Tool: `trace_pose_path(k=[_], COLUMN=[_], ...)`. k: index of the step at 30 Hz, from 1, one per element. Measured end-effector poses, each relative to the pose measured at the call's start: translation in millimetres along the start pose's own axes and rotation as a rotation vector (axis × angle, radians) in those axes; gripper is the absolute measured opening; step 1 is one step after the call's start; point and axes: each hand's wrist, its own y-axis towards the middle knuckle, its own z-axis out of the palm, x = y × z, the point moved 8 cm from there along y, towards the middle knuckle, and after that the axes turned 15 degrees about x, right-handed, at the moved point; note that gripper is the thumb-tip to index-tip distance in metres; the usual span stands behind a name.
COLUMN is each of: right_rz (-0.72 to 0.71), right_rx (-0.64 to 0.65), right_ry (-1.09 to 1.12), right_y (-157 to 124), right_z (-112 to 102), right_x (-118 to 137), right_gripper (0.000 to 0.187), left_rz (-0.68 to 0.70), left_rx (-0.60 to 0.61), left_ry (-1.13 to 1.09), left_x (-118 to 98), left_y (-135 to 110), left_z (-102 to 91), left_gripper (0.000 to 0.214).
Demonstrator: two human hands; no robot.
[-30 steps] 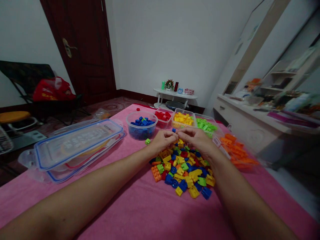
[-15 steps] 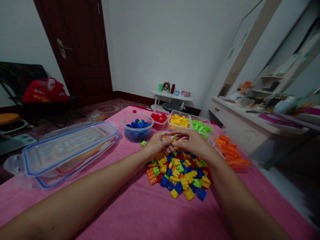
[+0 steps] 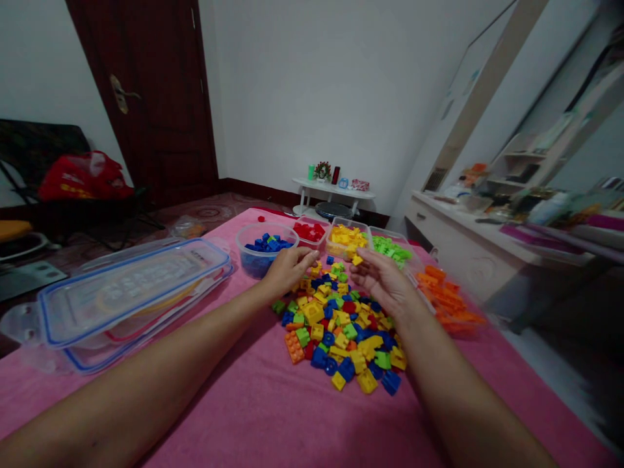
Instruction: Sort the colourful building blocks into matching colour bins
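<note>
My right hand [image 3: 383, 278] pinches a yellow building brick [image 3: 357, 260] between thumb and fingertips, just in front of the box of yellow bricks [image 3: 347, 235]. My left hand [image 3: 288, 270] hovers at the pile's far left edge, beside the round tub of blue bricks [image 3: 267, 250]. Its fingers are drawn together; whether a yellow piece by the fingertips is in them or lies behind, I cannot tell. Below both hands spreads a mixed pile of bricks [image 3: 341, 325] in yellow, blue, green, red and orange.
Clear boxes hold red bricks [image 3: 310, 231], green bricks [image 3: 390, 249] and orange bricks [image 3: 446, 296]. At left, blue-rimmed lids [image 3: 136, 289] lie stacked on the pink cloth [image 3: 253, 403]. One red piece [image 3: 261, 219] lies near the far edge. A cluttered white dresser [image 3: 468, 227] stands at right.
My hands were together above the pile and have come apart, the left going left and the right going right. The yellow brick now shows in my right fingertips.
</note>
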Motion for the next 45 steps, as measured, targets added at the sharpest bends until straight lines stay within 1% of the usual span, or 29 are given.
trace_pose_path(k=[2, 4, 6, 8, 12, 15, 18, 20, 21, 23, 24, 25, 28, 30, 32, 33, 34, 35, 37, 39, 40, 42, 45], right_rz=[0.002, 0.010, 0.012, 0.010, 0.014, 0.010, 0.125, 0.205, 0.225, 0.210, 0.203, 0.184, 0.105, 0.012, -0.067, -0.089, -0.097, -0.090, -0.042, 0.031, 0.058, 0.106, 0.139], right_rx=[-0.023, -0.005, 0.014, 0.004, -0.056, -0.017, 0.060, 0.062, 0.052, 0.012, -0.041, -0.132, -0.246, -0.342, -0.417, -0.419, -0.383, -0.312, -0.093, 0.137, 0.197, 0.202, 0.169], right_ry=[0.195, 0.285, 0.307, 0.313, 0.282, 0.134, -0.025, -0.124, -0.177, -0.280, -0.348, -0.411, -0.443, -0.509, -0.704, -0.835, -0.972, -1.104, -1.335, -1.525, -1.602, -1.704, -1.747], right_y=[2.9, 6.1, 8.2, 8.6, 5.2, 3.7, 8.1, 16.9, 23.8, 42.1, 51.7, 60.3, 84.2, 90.5, 89.6, 88.4, 87.6, 87.2, 84.9, 78.0, 73.6, 66.5, 62.8], right_z=[-6.7, -9.4, -10.8, -12.9, -16.6, -12.7, -6.6, -9.0, -12.0, -20.6, -28.1, -38.2, -57.6, -70.0, -75.8, -74.0, -68.8, -60.9, -40.1, -19.8, -13.3, -8.6, -9.9], right_x=[-4.9, -8.1, -9.0, -8.8, -9.5, -12.3, -28.9, -37.6, -38.1, -29.7, -22.4, -12.7, 11.4, 26.5, 37.0, 38.6, 36.6, 30.8, 9.7, -16.3, -25.8, -35.5, -36.8], right_gripper=[0.007, 0.005, 0.005, 0.005, 0.005, 0.012, 0.015, 0.014, 0.013, 0.011, 0.011, 0.012, 0.009, 0.008, 0.014, 0.015, 0.015, 0.013, 0.013, 0.021, 0.030, 0.039, 0.040], left_rz=[0.006, 0.038, 0.057, 0.056, 0.085, 0.105, 0.074, 0.047, 0.038, 0.026, 0.019, 0.009, -0.031, -0.051, -0.060, -0.063, -0.065, -0.064, -0.060, -0.055, -0.054, -0.059, -0.073], left_rx=[0.038, 0.101, 0.165, 0.202, 0.200, 0.181, 0.186, 0.198, 0.200, 0.194, 0.190, 0.189, 0.206, 0.219, 0.220, 0.218, 0.216, 0.214, 0.210, 0.209, 0.209, 0.212, 0.209], left_ry=[0.077, 0.102, 0.073, 0.042, 0.085, 0.128, 0.143, 0.147, 0.146, 0.143, 0.142, 0.146, 0.183, 0.205, 0.211, 0.209, 0.207, 0.207, 0.207, 0.206, 0.206, 0.205, 0.201], left_x=[2.4, 1.9, 3.0, 6.2, 9.7, 12.0, 19.5, 25.1, 27.3, 30.3, 31.3, 32.1, 34.0, 34.7, 35.3, 35.8, 36.4, 36.8, 37.3, 37.4, 37.3, 37.7, 39.6], left_y=[-0.3, -0.9, -1.4, -1.6, -1.2, -0.6, 0.5, 1.4, 1.7, 2.1, 2.2, 2.3, 2.2, 1.9, 1.7, 1.7, 1.8, 1.9, 2.2, 2.3, 2.3, 2.4, 2.7], left_z=[2.9, 11.1, 20.5, 27.6, 33.0, 34.4, 36.9, 39.0, 39.6, 39.9, 39.7, 39.6, 40.3, 40.6, 40.5, 40.4, 40.5, 40.5, 40.7, 40.9, 40.9, 41.1, 41.2], left_gripper=[0.045, 0.044, 0.043, 0.042, 0.043, 0.045, 0.046, 0.045, 0.045, 0.043, 0.041, 0.040, 0.037, 0.035, 0.034, 0.034, 0.033, 0.033, 0.033, 0.033, 0.032, 0.032, 0.032])
